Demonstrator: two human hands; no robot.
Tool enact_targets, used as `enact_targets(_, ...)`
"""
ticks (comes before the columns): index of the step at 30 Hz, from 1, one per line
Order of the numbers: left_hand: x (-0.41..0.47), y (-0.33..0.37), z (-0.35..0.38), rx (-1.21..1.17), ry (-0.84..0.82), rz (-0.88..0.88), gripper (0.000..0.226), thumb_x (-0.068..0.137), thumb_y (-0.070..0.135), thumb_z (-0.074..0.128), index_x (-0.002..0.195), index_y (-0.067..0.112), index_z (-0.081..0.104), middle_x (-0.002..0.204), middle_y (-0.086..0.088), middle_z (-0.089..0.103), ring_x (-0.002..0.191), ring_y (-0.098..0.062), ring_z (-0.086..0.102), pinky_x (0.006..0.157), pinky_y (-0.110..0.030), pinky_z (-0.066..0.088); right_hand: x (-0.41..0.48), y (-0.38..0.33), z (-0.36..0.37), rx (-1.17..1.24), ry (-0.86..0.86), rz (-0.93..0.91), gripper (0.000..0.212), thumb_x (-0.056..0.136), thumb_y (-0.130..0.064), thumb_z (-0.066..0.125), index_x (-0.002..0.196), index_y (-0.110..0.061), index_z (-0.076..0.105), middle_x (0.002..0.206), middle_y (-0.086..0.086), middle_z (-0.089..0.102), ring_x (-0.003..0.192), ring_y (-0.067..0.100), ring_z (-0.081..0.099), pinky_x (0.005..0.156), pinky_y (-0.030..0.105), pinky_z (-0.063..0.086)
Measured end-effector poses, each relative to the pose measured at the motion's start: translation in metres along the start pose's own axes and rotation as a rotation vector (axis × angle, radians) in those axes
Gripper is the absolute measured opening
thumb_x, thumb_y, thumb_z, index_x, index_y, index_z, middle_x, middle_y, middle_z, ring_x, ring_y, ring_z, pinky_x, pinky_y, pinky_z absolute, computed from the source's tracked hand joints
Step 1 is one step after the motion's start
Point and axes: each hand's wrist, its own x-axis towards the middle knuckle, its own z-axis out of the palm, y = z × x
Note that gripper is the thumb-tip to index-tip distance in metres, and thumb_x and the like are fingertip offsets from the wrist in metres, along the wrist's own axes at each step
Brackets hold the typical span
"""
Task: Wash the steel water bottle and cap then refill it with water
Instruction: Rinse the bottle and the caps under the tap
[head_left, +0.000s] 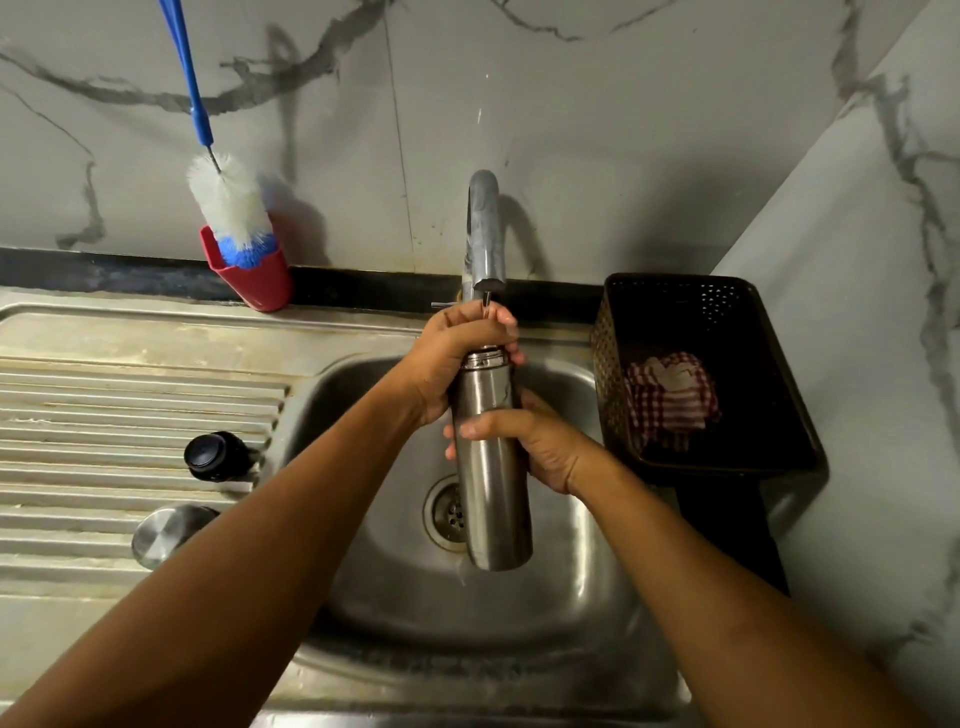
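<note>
Probably rinsing: steel bottle (491, 493) near upright over the sink (363, 571), mouth under the tap (485, 234) at 12 o'clock. Left hand (457, 358) grips its neck, right hand (540, 441) wraps its body. Black cap (213, 454) at 9 o'clock likely needs washing next.

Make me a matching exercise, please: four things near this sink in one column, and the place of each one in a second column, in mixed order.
Things
1. bottle
2. brush
3. cloth
4. black cap

Places
A. on the draining board
B. in the black basket
C. standing in the red cup
D. held by the left hand and right hand, under the tap

Pairs: 1-D, 2-C, 3-B, 4-A
</note>
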Motion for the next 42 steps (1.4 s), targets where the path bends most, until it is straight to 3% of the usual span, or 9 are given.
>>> enact_targets(4,0.000,-0.009,0.019,0.229,0.302,0.113,0.014,0.097,0.018,0.073,0.088,0.008,0.067,0.074,-0.007,0.070,0.071,-0.018,0.069,0.076,-0.033,0.062,0.008,0.002,0.017,-0.161,0.313,-0.072,0.055,0.074,-0.002,0.084,0.119,-0.027,0.065,0.107,-0.005,0.075,0.100,0.009,0.071,0.086,0.027,0.056)
enact_targets(8,-0.006,-0.012,0.032,0.102,0.542,0.073,0.024,0.110,0.026,0.052,0.101,0.012,0.069,0.085,-0.001,0.072,0.081,-0.012,0.070,0.080,-0.029,0.061,0.017,0.010,0.026,-0.180,0.507,-0.180,0.065,0.070,0.000,0.086,0.123,-0.028,0.061,0.115,-0.006,0.073,0.110,0.013,0.069,0.092,0.033,0.059)
enact_targets(13,-0.017,-0.009,0.025,0.097,0.374,-0.081,0.028,0.109,0.012,0.045,0.124,0.015,0.068,0.113,-0.005,0.071,0.102,-0.015,0.068,0.071,-0.018,0.059,0.021,0.003,0.024,-0.116,0.572,-0.148,0.073,0.066,0.010,0.082,0.123,-0.029,0.060,0.114,-0.006,0.072,0.108,0.013,0.068,0.093,0.036,0.057)
enact_targets(17,-0.021,-0.007,0.015,0.119,0.342,-0.057,0.036,0.110,0.030,0.047,0.122,0.009,0.073,0.113,-0.008,0.075,0.102,-0.017,0.071,0.082,-0.024,0.061,0.015,-0.003,0.018,-0.195,0.394,-0.089,0.074,0.068,0.004,0.086,0.130,-0.027,0.059,0.118,-0.005,0.072,0.110,0.013,0.067,0.094,0.033,0.055)
enact_targets(21,-0.025,-0.005,0.011,0.162,0.376,-0.098,0.056,0.107,0.057,0.037,0.116,0.017,0.075,0.103,0.004,0.079,0.096,-0.006,0.074,0.080,-0.021,0.057,0.014,-0.001,0.017,-0.387,0.456,-0.120,0.068,0.066,-0.010,0.092,0.123,-0.031,0.061,0.114,-0.011,0.071,0.104,0.005,0.067,0.094,0.031,0.056)
enact_targets(28,-0.036,-0.006,0.012,0.188,0.390,-0.136,0.054,0.105,0.064,0.035,0.114,0.026,0.073,0.094,0.013,0.079,0.086,0.001,0.073,0.076,-0.020,0.053,0.015,0.005,0.024,-0.310,0.432,-0.098,0.063,0.069,-0.004,0.089,0.119,-0.032,0.061,0.112,-0.008,0.071,0.105,0.011,0.067,0.082,0.025,0.052)
enact_targets(31,-0.037,-0.008,0.010,0.157,0.393,-0.146,0.058,0.103,0.066,0.036,0.119,0.025,0.074,0.110,0.005,0.077,0.104,-0.010,0.070,0.081,-0.025,0.051,0.018,0.012,0.022,-0.339,0.448,-0.116,0.066,0.069,-0.004,0.089,0.118,-0.036,0.060,0.115,-0.010,0.070,0.106,0.010,0.065,0.090,0.031,0.054)
enact_targets(39,-0.037,-0.003,0.005,0.156,0.411,-0.129,0.060,0.104,0.067,0.032,0.119,0.025,0.073,0.113,0.007,0.072,0.108,-0.010,0.065,0.080,-0.025,0.046,0.026,0.019,0.028,-0.139,0.482,-0.153,0.070,0.070,0.002,0.087,0.128,-0.027,0.062,0.118,-0.005,0.073,0.113,0.014,0.068,0.097,0.035,0.054)
enact_targets(42,-0.034,-0.005,-0.001,0.167,0.426,-0.123,0.064,0.103,0.069,0.033,0.123,0.024,0.073,0.118,0.004,0.073,0.113,-0.013,0.066,0.093,-0.030,0.050,0.032,0.022,0.028,-0.224,0.482,-0.195,0.071,0.067,-0.001,0.088,0.125,-0.032,0.061,0.117,-0.008,0.072,0.111,0.012,0.068,0.098,0.040,0.056)
